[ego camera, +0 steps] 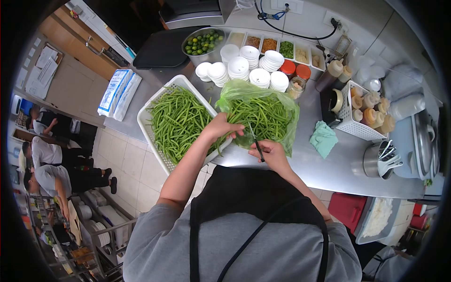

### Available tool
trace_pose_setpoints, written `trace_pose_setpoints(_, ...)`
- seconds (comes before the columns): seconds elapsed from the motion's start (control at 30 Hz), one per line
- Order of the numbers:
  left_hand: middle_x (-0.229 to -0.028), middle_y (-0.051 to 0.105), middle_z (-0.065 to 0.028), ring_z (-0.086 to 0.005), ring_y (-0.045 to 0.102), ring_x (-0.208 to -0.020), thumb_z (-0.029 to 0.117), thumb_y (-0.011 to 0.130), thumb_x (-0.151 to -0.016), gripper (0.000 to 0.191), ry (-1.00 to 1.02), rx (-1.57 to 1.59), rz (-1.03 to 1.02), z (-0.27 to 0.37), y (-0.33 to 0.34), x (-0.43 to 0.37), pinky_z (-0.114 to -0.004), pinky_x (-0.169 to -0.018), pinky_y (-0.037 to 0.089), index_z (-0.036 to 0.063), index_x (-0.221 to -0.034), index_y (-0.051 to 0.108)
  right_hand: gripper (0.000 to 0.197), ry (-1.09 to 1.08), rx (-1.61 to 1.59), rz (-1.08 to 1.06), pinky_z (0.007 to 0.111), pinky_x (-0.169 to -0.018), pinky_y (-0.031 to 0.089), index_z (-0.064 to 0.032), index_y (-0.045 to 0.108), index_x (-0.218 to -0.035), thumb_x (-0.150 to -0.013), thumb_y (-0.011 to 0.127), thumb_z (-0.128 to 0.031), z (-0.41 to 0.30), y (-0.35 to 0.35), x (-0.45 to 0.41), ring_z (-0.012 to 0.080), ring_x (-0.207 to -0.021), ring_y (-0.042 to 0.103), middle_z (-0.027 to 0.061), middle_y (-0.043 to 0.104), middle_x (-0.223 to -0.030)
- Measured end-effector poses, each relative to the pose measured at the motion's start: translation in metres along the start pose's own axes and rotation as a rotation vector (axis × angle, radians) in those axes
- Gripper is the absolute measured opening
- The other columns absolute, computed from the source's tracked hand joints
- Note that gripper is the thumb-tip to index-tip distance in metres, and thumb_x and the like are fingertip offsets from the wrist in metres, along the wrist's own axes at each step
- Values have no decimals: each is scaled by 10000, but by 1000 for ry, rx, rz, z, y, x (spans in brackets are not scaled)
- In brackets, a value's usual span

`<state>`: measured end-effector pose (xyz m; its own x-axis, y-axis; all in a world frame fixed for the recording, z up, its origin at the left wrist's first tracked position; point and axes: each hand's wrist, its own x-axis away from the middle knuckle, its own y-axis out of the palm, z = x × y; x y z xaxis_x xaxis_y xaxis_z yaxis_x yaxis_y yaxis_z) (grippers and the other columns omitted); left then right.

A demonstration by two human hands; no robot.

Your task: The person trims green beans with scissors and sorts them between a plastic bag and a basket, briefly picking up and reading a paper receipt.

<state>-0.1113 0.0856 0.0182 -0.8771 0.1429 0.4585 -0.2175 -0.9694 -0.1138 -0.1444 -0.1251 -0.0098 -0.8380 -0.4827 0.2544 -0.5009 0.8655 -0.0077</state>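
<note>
My left hand (222,127) reaches over the right edge of a white perforated basket (142,118) full of green beans (178,121), its fingers closed around a few beans. Just right of it, my right hand (270,152) grips a small knife (260,149) by its black handle, the thin blade pointing up and away from me. Beyond the blade, a green plastic bag (243,88) lies wide at its mouth on the steel counter, with more green beans (266,116) in it. Whether the blade touches a bean cannot be told.
Stacked white dishes (238,67), a metal bowl of green citrus (211,54) and ingredient tubs stand behind the bag. A green cloth (323,138), a basket of squeeze bottles (361,127) and a utensil pot (373,162) are at right. Wrapped packs (118,95) lie left. Several people stand far left.
</note>
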Motion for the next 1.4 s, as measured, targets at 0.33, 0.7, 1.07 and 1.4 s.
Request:
trace_pose_setpoints(0.33,-696,638,-87,-106,547,-520,138,674,-713,221,-23,-15,-157,6,-15,2,-226,-433,390,11,-844,548,290,21,-86,-76,218,-496,434,12,628,-874,-705,725,-202,-1,-10,2,79,-550,522,36,586,-707)
trace_pose_setpoints(0.7,-728,643,-116,-131,574,-548,114,655,-713,257,-45,-78,-312,7,-15,2,-211,-470,419,-36,-889,544,293,26,-64,-109,216,-484,402,-2,645,-873,-708,721,-232,-3,-10,2,87,-519,508,38,577,-665)
trace_pose_setpoints(1.07,-728,643,-123,-130,582,-553,129,678,-703,268,-76,-54,-303,8,-12,-3,-210,-460,418,-31,-877,554,243,32,-93,-89,209,-481,384,-12,639,-855,-727,702,-208,-1,-10,2,78,-508,479,11,559,-622)
trace_pose_setpoints(1.4,-725,642,-118,-121,564,-533,90,667,-713,250,-120,-67,-277,9,-11,-5,-207,-442,402,-34,-898,554,227,26,-145,-96,214,-488,383,-14,643,-840,-739,688,-212,-1,-17,3,76,-512,478,8,558,-619)
